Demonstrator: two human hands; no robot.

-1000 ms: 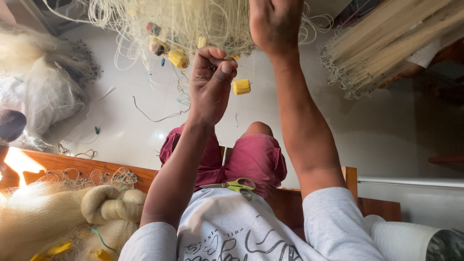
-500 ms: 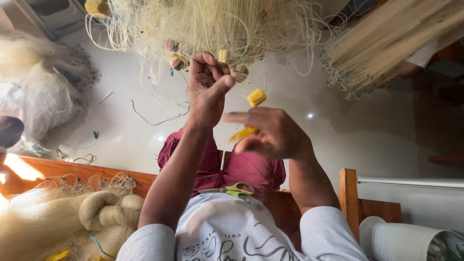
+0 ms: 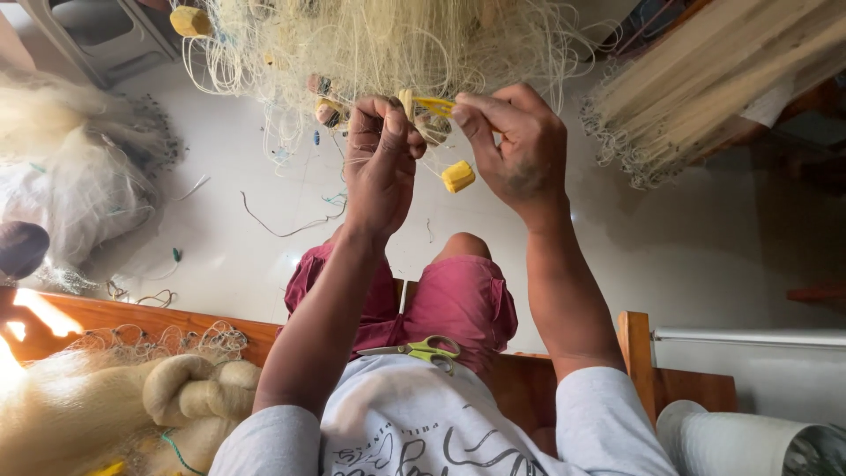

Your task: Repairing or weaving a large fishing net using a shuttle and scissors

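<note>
A cream fishing net [image 3: 379,44] hangs in front of me at the top of the view. My left hand [image 3: 379,167] is closed, pinching a strand of the net. Close beside it, my right hand [image 3: 520,154] grips a flat yellow netting needle [image 3: 432,106] whose tip reaches my left thumb. A small yellow float [image 3: 457,176] dangles on a line between the two hands. Green-handled scissors [image 3: 423,350] lie on my lap, on the red shorts.
Another yellow float [image 3: 189,19] hangs at the top left. A heap of pale net [image 3: 62,185] lies on the floor at left, twisted net bundles [image 3: 176,397] at bottom left on a wooden bench [image 3: 132,313]. Bundled net [image 3: 705,88] hangs upper right; a white roll [image 3: 749,441] lies bottom right.
My right hand dropped from the net above, then rose again with the yellow needle to meet my left hand. The left hand stayed pinched on the net.
</note>
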